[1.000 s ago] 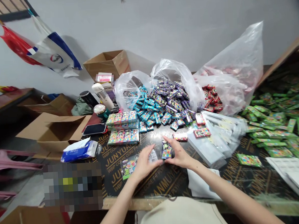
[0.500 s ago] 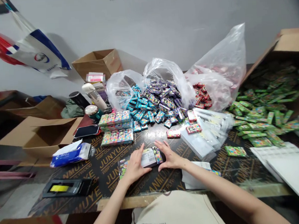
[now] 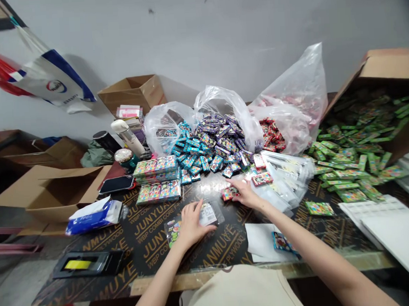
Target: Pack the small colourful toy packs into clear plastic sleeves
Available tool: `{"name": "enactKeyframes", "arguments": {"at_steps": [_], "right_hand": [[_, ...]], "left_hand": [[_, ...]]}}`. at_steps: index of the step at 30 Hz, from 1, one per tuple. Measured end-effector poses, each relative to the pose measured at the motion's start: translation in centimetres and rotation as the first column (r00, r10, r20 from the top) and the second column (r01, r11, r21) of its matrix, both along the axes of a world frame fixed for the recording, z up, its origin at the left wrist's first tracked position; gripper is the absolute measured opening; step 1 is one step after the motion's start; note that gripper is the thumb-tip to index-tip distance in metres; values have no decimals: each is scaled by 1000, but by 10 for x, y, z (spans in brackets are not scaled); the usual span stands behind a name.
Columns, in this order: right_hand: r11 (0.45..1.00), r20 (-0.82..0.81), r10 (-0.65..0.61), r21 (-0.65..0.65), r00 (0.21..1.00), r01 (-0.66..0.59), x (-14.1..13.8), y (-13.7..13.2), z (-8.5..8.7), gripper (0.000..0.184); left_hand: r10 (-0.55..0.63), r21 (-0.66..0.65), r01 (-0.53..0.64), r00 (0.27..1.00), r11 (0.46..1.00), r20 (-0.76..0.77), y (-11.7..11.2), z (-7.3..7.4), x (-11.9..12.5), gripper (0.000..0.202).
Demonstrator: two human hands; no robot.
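Note:
My left hand (image 3: 192, 224) is curled over a flat clear plastic packet (image 3: 208, 214), with thumb and fingers at its edges. A white barcode label shows at the packet's right end, and a bright printed end sticks out at the left; its middle is hidden under the hand. My right hand (image 3: 244, 195) pinches a small red box (image 3: 228, 193) just above and right of the packet. Close to that hand lie another red box (image 3: 262, 178) and a fan of clear plastic sleeves (image 3: 289, 175).
Piles of blue boxes (image 3: 192, 151), purple boxes (image 3: 224, 128) and red boxes (image 3: 272, 135) spill from plastic bags. Green boxes (image 3: 350, 162) pour from a carton at right. Wrapped stacks (image 3: 158, 191), a phone (image 3: 116, 184) and a tissue pack (image 3: 95, 216) are at left.
My right hand has left the packet's right end and moved up and right to the red box, which it now grips. My left hand remains on the packet. The view has shifted slightly.

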State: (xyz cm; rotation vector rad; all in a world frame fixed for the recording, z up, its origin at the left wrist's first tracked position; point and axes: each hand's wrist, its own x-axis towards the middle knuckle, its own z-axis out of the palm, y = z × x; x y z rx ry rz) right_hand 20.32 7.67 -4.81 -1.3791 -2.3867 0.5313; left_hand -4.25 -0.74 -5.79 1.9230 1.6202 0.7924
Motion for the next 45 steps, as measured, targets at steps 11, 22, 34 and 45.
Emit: {"name": "enactKeyframes", "arguments": {"at_steps": [11, 22, 34, 45], "right_hand": [[969, -359, 246, 105, 900, -223, -29, -51, 21, 93], [967, -151, 251, 6, 956, -254, -19, -38, -32, 92], [958, -302, 35, -261, 953, -118, -27, -65, -8, 75], [339, -108, -929, 141, 355, 930, 195, -97, -26, 82]], "left_hand": [[224, -447, 63, 797, 892, 560, 8, 13, 32, 44], [-199, -4, 207, 935, 978, -293, -5, -15, -27, 104], [-193, 103, 236, 928, 966, -318, 14, -26, -11, 96], [-217, 144, 291, 896, 946, -387, 17, -42, 7, 87]]}}
